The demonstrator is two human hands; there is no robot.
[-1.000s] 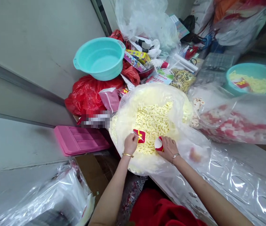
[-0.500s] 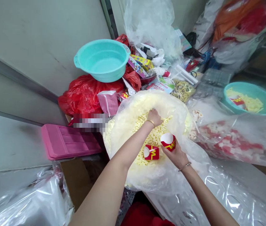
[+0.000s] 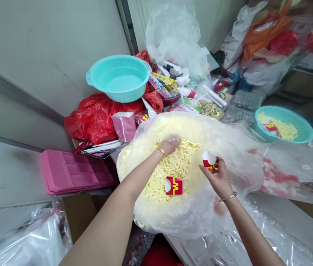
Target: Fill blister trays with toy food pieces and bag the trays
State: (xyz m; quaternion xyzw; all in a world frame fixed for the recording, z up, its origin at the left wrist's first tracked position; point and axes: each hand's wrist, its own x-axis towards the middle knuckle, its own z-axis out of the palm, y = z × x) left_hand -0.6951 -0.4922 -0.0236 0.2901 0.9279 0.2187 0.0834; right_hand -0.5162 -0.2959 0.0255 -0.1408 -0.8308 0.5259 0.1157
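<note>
My left hand (image 3: 170,147) lies on the heap of pale yellow fry-shaped pieces (image 3: 182,162), fingers stretched to the right; the undersides of the fingers are hidden. A small red fry carton (image 3: 207,162) with a white inside and a yellow mark is gripped between the thumb and fingers of my right hand (image 3: 217,176). It is held above the right side of the large clear plastic bag (image 3: 156,125) that surrounds the heap. Another red fry carton (image 3: 176,186) rests on its side on the near part of the pieces.
A turquoise basin (image 3: 119,94) sits atop red plastic bags (image 3: 95,118) at the back left. Right of the heap, another turquoise basin (image 3: 303,133) contains yellow pieces and a red carton. A pink plastic tray (image 3: 75,171) lies left. Clear plastic sheeting (image 3: 228,236) covers the front right.
My left hand has moved left across the heap, its fingers now stretched out instead of curled. The right hand has shifted right with its carton. The whole view has turned slightly.
</note>
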